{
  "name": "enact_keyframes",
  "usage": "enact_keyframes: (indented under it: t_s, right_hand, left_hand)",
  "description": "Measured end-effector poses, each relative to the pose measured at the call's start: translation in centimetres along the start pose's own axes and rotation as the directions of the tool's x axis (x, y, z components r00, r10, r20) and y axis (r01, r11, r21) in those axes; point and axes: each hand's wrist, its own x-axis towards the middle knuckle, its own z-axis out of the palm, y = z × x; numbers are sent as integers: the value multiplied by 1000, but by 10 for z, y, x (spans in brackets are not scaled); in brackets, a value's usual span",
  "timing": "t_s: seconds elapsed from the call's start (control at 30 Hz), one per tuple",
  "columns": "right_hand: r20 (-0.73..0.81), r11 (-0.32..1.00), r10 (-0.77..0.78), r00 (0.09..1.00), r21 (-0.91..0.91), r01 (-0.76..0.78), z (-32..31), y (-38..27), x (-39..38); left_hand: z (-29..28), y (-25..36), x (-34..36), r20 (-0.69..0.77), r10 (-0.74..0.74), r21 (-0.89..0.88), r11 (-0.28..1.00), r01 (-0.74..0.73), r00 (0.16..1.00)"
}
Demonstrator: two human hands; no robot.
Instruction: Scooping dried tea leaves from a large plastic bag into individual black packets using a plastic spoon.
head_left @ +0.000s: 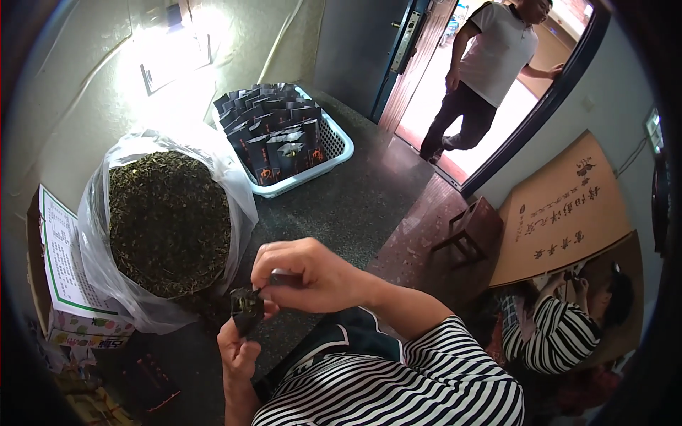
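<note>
Low in the middle, my left hand [238,353] grips a small black packet [249,317] from below and holds it upright. Some green-brown leaf shows at its top. My right hand [307,273] is closed above it, fingertips against the packet's mouth. A shiny grey piece shows between the right fingers; its kind is hidden. Left of both hands, a clear plastic bag [245,202] stands open, full of dried tea leaves [170,224]. Beyond it, a light blue plastic basket [339,153] holds many black packets [273,135] standing in rows.
Dark speckled table [369,177] underneath. A carton [78,330] and flat black packets [149,380] lie at the left. A person [490,64] stands in the doorway; another in stripes [558,330] appears lower right near a cardboard sheet [561,213] and wooden stool [474,226].
</note>
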Motion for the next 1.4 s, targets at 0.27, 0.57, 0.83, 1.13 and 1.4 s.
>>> enact_keyframes:
  t_s: [0.27, 0.57, 0.83, 1.13, 1.4]
  right_hand:
    - [-195, 982, -74, 978, -185, 38, -49, -5, -13]
    - [-448, 961, 22, 894, -238, -143, -98, 5, -23]
    - [-613, 879, -53, 789, -404, -254, -198, 4, -18]
    - [-645, 890, -105, 757, -401, -218, -260, 33, 13]
    - [-446, 882, 134, 885, -353, -312, -274, 75, 37]
  left_hand:
    - [0, -3, 4, -116, 40, 193, 981, -17, 992]
    - [0, -16, -2, -146, 106, 309, 949, -57, 984]
    - [1, -12, -11, -121, 225, 524, 842, -130, 967]
    - [-1, -17, -38, -124, 239, 683, 724, -92, 963]
    - [-2, -14, -52, -107, 254, 789, 610, -73, 961]
